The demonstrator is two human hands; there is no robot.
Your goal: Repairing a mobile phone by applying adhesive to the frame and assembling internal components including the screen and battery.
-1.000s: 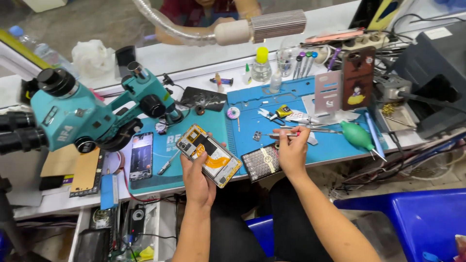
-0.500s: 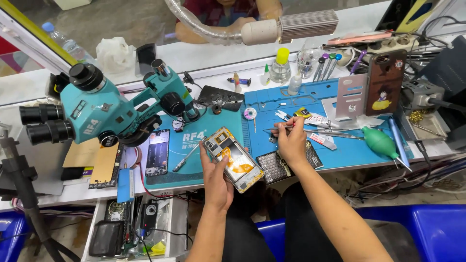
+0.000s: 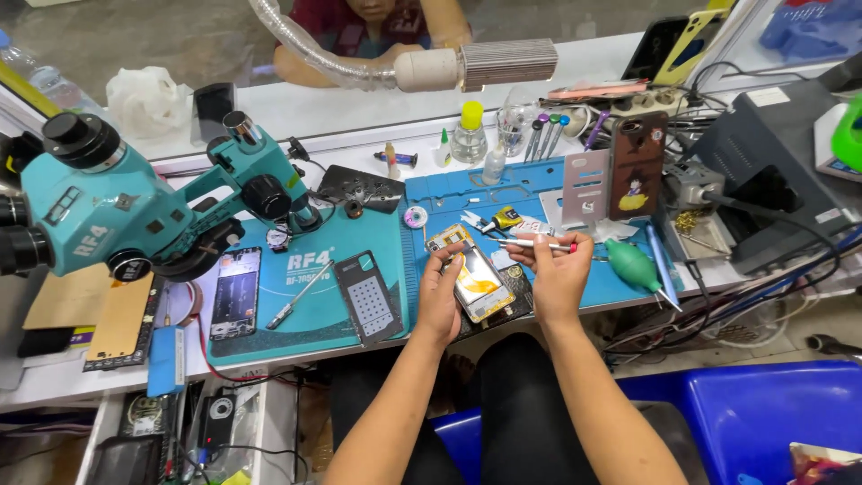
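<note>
Teal metal microscope [image 3: 108,211] sits at bench's left edge, over a teal rubber mat [image 3: 314,269] w/ a flat dark phone [image 3: 235,293] and a perforated plate [image 3: 372,301]. Left hand [image 3: 440,301] is closed round an opened phone [image 3: 471,274] near bench's front edge, glossy orange innards up; long axis runs far-left to near-right. Right hand [image 3: 557,274] pinches a slim metal screwdriver [image 3: 537,243] lying left-right, tip just over phone's top end. Green rubber blower [image 3: 636,267] lies further right on blue mat [image 3: 539,193].
</note>
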